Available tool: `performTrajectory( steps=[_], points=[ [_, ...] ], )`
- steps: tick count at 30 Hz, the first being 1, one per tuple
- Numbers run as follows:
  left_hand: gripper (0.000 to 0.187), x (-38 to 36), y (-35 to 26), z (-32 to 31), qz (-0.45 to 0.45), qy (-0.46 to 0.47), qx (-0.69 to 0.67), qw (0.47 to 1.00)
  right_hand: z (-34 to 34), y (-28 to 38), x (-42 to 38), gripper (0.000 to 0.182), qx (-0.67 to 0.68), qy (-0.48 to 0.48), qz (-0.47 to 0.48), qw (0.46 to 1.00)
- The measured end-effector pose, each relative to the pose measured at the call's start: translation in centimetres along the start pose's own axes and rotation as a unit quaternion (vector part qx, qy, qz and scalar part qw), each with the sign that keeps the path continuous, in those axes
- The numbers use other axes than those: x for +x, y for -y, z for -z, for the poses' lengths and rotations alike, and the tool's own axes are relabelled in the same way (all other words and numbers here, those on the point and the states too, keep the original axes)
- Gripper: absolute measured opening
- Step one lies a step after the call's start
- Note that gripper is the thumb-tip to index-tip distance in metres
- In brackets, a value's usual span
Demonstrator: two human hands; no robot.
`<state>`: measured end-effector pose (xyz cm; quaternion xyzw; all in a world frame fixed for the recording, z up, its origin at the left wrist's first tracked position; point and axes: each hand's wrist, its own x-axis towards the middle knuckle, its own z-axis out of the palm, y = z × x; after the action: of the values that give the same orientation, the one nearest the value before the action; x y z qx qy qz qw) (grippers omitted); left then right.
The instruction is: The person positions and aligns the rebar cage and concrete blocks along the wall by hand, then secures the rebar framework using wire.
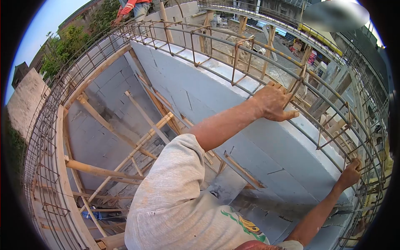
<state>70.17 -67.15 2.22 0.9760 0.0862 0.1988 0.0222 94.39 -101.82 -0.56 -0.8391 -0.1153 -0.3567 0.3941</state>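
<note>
My left hand (273,102) is at the top edge of a pale grey block wall (183,87), its fingers curled round a rod of the steel rebar cage (300,78) and its thumb stretched out to the right. Farther right along the same cage, my right hand (351,173) is closed around a bar; its fingertips are partly hidden. The cage, long rods joined by square stirrups, runs along the wall top. Between my arms shows my light printed shirt (166,179).
Below on the left, bamboo poles (100,170) and timber props cross a deep walled space. Another rebar cage (37,166) follows the left wall beside a timber board (62,146). At the far top left sits another person in an orange sleeve (130,6). Plants stand beyond.
</note>
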Motion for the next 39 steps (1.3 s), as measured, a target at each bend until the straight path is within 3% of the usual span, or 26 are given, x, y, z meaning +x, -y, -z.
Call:
performTrajectory(
  steps=[4,6,7,8,9,10,11,13,15,18,25,29,30,33,34,36,39],
  points=[
    [0.074,-0.6,0.1,0.4,0.008,-0.018,0.004,1.0,0.1,-0.7,0.2,0.047,0.007,0.04,-0.056,0.998],
    [0.078,-0.6,-0.2,0.2,-0.003,-0.03,-0.017,0.999,-0.3,-1.5,0.1,0.042,0.016,0.006,-0.013,1.0],
    [0.07,-0.7,-0.1,-0.5,-0.009,-0.08,-0.018,0.997,0.3,-0.5,-0.3,0.043,0.018,0.017,-0.011,1.0],
    [0.067,-0.8,-0.4,0.2,0.002,-0.059,-0.018,0.998,0.6,0.4,-0.7,0.042,0.029,0.014,-0.026,0.999],
    [0.064,-0.8,-0.2,-0.2,-0.014,-0.095,-0.009,0.995,0.2,-0.5,-0.6,0.042,0.046,-0.009,0.03,0.998],
    [0.061,-0.9,-0.1,-0.5,-0.035,-0.122,-0.024,0.992,0.9,1.7,-1.2,0.039,0.045,-0.008,-0.024,0.999],
    [0.058,-1.0,-0.5,-0.3,-0.036,-0.149,-0.035,0.988,0.4,0.7,-1.2,0.037,0.0,-0.033,-0.022,0.999],
    [0.054,-1.1,-0.7,-0.1,-0.043,-0.14,-0.022,0.989,1.2,2.6,-2.0,0.032,0.016,-0.057,0.025,0.998],
    [0.055,-1.3,-0.5,-0.6,-0.041,-0.15,-0.007,0.988,1.8,4.4,-3.0,0.019,0.069,-0.082,0.008,0.994],
    [0.06,-1.4,-0.7,-0.6,-0.052,-0.201,-0.011,0.978,1.5,3.8,-4.0,0.019,0.074,-0.062,0.012,0.995],
    [0.054,-1.4,-0.9,-0.6,-0.023,-0.155,-0.01,0.988,1.4,3.5,-4.0,0.02,0.033,-0.069,0.016,0.997],
    [0.057,-2.2,-0.9,-1.6,-0.029,-0.292,-0.006,0.956,2.0,2.3,-4.8,0.033,0.145,-0.014,0.034,0.989],
    [0.062,-2.8,-0.9,-2.3,-0.017,-0.338,-0.032,0.941,2.8,3.0,-5.4,0.036,0.077,-0.019,0.019,0.997],
    [0.07,-7.6,-1.4,-3.3,0.043,-0.387,-0.046,0.92,4.5,5.1,-8.3,0.042,0.078,-0.113,0.074,0.988],
    [0.068,-9.3,-1.6,-3.6,0.069,-0.394,-0.058,0.914,4.5,6.7,-10.1,0.038,0.203,-0.087,0.05,0.974],
    [0.062,-13.6,-1.6,-4.5,0.168,-0.385,-0.029,0.907,3.6,7.3,-13.0,0.031,0.31,0.034,0.152,0.938],
    [0.054,-21.1,-1.5,-7.0,0.318,-0.259,-0.071,0.909,1.3,11.4,-18.0,0.022,0.36,0.324,0.199,0.852]
  ],
)
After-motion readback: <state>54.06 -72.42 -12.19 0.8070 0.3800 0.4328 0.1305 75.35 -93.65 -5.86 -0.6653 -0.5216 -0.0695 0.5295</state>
